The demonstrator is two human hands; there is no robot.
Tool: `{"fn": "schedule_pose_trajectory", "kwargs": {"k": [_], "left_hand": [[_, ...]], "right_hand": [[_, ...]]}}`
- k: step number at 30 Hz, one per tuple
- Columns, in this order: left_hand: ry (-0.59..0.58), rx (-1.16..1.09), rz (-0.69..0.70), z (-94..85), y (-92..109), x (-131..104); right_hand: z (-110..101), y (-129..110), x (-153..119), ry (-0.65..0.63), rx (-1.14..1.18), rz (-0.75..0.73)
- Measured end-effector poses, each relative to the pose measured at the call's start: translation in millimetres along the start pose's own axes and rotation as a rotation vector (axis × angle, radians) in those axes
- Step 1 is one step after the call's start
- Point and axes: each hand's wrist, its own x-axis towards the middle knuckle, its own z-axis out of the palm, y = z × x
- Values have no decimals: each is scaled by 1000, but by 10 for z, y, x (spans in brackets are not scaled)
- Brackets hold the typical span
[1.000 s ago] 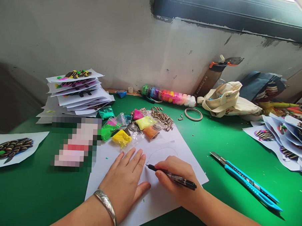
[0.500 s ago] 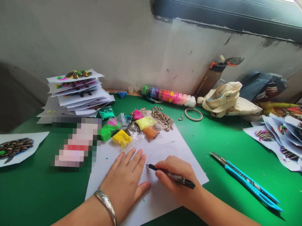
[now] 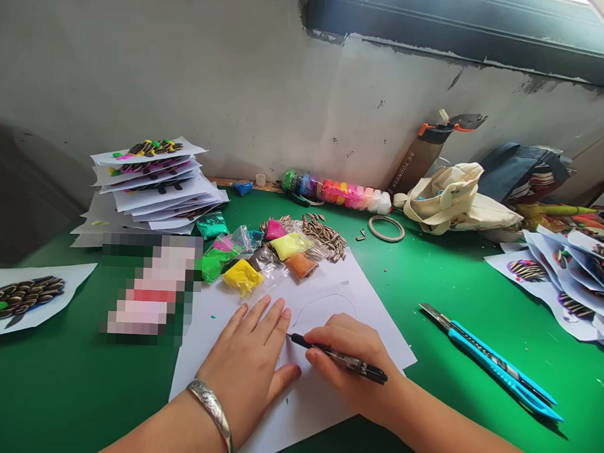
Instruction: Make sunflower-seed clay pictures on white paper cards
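Note:
My left hand (image 3: 249,361) lies flat on a white sheet of paper (image 3: 378,323), fingers stretched out, with a silver bangle (image 3: 212,409) on its wrist. In my right hand (image 3: 356,359) is a black pen (image 3: 346,362), its tip on or just over the sheet beside my left index finger. A thin curved line (image 3: 329,296) is drawn on the paper above my right hand; part of the drawing is hidden by my hands. At the sheet's far edge lie small bags of coloured clay, a yellow one (image 3: 243,277) nearest, and striped sunflower seeds (image 3: 326,237).
A blue utility knife (image 3: 491,361) with its blade out lies at right. Stacks of seed-decorated sheets stand at left (image 3: 157,200) and right (image 3: 574,278). Toward the wall are a tape roll (image 3: 386,229), a cloth bag (image 3: 446,199), a bottle (image 3: 418,158) and a tube of coloured clay (image 3: 353,194).
The pen tip has moved slightly left and toward me, lengthening the line or following its side. My right hand has shifted with it; my left hand stays put.

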Motion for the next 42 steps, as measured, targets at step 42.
{"fn": "schedule_pose_trajectory", "kwargs": {"k": [42], "left_hand": [[39,-87,-12,45,-9,-19]], "right_hand": [[-132,-20,47,38,-92,185]]}}
